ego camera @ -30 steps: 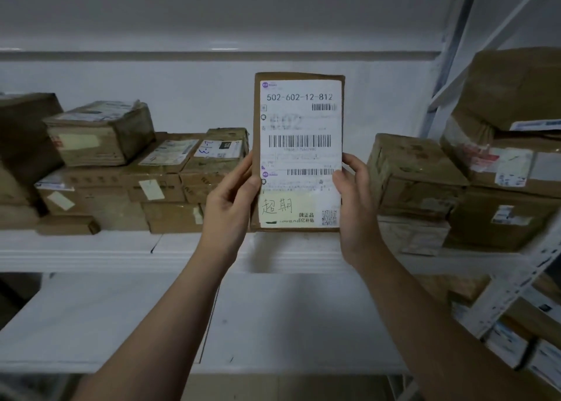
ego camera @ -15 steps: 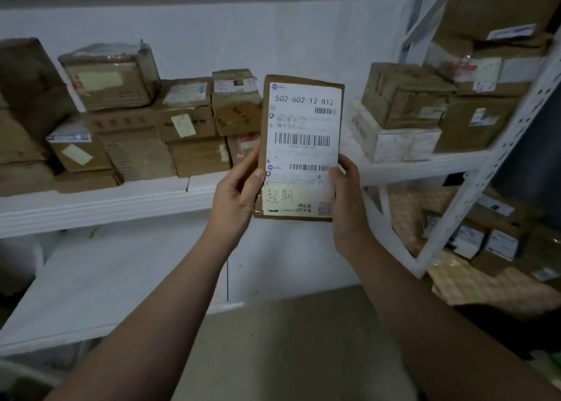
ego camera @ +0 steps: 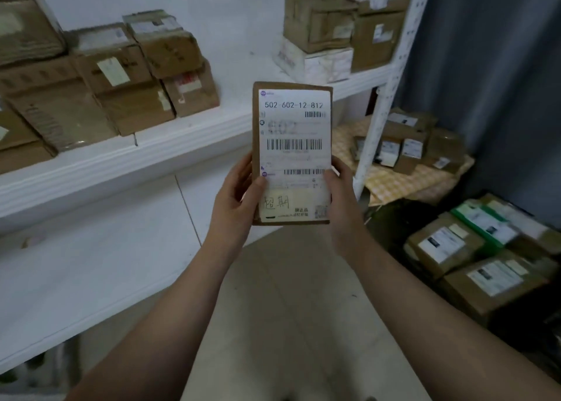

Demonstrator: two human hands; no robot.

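A flat brown cardboard parcel [ego camera: 291, 139] stands upright in front of me, its white shipping label with barcodes and the number 502-602-12-812 facing me. A yellow note with handwriting is stuck near its bottom. My left hand [ego camera: 235, 200] grips the parcel's lower left edge, thumb on the label. My right hand [ego camera: 341, 197] grips the lower right edge, thumb on the front. The parcel hangs in the air above the floor, apart from the shelves.
A white shelf [ego camera: 121, 160] at the left carries several stacked brown boxes [ego camera: 121, 78]. More boxes [ego camera: 334, 27] sit at its right end beside a white perforated upright [ego camera: 382, 97]. Labelled parcels [ego camera: 473, 255] lie on the floor at the right, below a grey curtain [ego camera: 501, 66]. A lower shelf board [ego camera: 91, 264] is at the left.
The view has swung right and down, away from the shelf toward the floor and the parcels at the right. Both hands still hold the parcel, now lower and farther from the shelf.
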